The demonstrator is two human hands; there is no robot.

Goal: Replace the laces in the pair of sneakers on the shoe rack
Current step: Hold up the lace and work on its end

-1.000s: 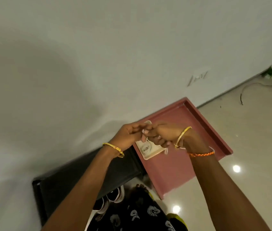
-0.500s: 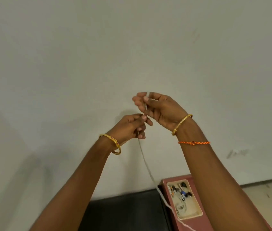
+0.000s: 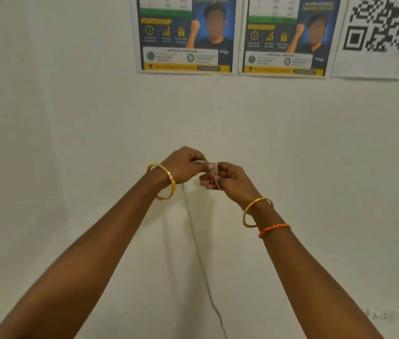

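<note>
Below the posters (image 3: 186, 35), both hands' fingers (image 3: 208, 166) pinch a white lace (image 3: 199, 253); sneakers are out of view, so lacing likely remains.

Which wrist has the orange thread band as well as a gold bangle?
The right wrist. Its gold bangle has an orange thread band just below it on the forearm; the left wrist carries only a gold bangle.
</note>
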